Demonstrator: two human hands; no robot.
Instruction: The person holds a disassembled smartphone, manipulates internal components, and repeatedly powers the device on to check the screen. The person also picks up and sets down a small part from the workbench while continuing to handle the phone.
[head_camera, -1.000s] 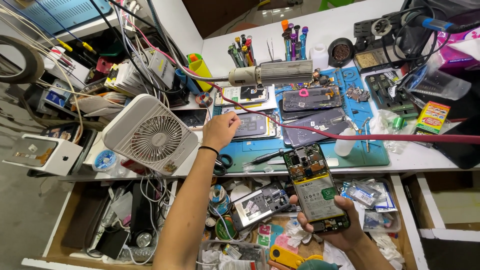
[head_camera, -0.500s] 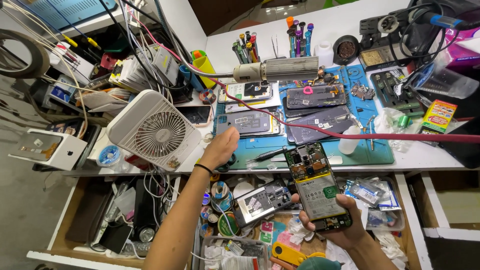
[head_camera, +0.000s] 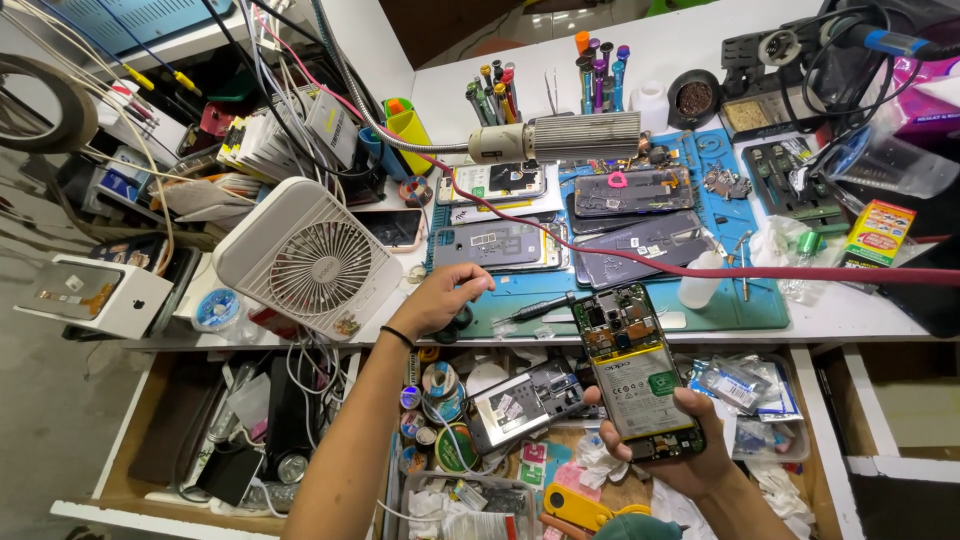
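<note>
Opened phone (head_camera: 640, 372) is cupped over the drawer (head_camera: 850, 400) by curled right hand (head_camera: 668, 440) fingers, left hand (head_camera: 440, 300) fingers bent at the mat (head_camera: 640, 310) edge; a one-handed slip could drop it.

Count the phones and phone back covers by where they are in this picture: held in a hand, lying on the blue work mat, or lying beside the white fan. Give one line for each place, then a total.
Held in the right hand: 1, the opened phone
On the blue work mat: 4, at
Beside the white fan: 1, at
Total: 6
</note>
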